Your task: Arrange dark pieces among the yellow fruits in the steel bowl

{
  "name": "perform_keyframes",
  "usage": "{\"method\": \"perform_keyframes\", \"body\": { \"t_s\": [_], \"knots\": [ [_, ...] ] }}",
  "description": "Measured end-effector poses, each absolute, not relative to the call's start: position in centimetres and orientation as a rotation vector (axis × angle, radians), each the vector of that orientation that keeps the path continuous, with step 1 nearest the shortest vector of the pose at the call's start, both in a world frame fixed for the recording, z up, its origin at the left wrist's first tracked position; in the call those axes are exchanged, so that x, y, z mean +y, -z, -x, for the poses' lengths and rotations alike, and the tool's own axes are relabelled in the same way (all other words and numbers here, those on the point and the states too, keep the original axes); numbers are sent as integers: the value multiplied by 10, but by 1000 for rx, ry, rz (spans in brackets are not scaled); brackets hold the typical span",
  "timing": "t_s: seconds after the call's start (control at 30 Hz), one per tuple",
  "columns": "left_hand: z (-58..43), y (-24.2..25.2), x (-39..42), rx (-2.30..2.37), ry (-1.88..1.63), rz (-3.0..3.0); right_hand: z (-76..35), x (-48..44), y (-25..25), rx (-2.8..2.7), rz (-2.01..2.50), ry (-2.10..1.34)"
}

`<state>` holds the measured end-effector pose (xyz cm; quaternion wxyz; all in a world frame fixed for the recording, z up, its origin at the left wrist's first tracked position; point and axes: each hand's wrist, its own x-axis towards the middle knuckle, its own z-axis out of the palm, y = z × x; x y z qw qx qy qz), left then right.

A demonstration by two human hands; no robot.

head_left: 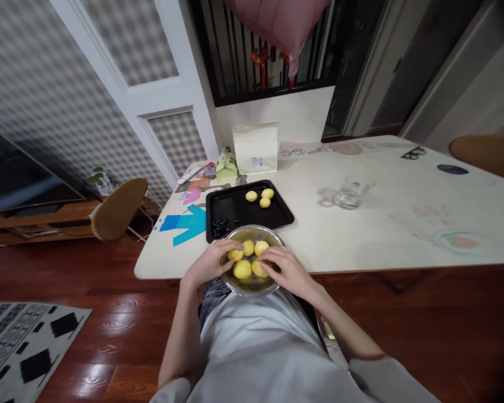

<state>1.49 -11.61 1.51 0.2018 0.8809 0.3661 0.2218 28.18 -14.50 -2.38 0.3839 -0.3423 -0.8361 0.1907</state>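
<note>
Pale shirt cloth (252, 350) lies closest, and just beyond it a metal bowl (258, 285) holds five yellow lemons (242, 270). The person's left hand (212, 261) bends over one rim, fingers curved onto a lemon, thumb apart; the right hand (292, 273) faces it from the opposite side, fingers bent across another. From where I stand I can't tell whether either actually pinches its fruit. Past the bowl, three more lemons (251, 196) lie in a black tray (235, 210) on the white table (340, 240), a clear glass vessel (348, 197) off to the right.
</note>
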Motion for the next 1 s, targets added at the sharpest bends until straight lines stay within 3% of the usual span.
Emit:
{"method": "perform_keyframes", "body": {
  "t_s": [0.27, 0.63, 1.0],
  "knots": [
    [-28, -4, -125, 1079, -655, -2475, -300, -90, 16, -2008, 985, -336],
    [-43, 3, -126, 1180, -629, -2552, -296, 38, 18, -2391, 1301, 86],
    [-42, 4, -125, 1059, -663, -2523, -292, 34, 8, -2368, 1417, 89]
  ]
}}
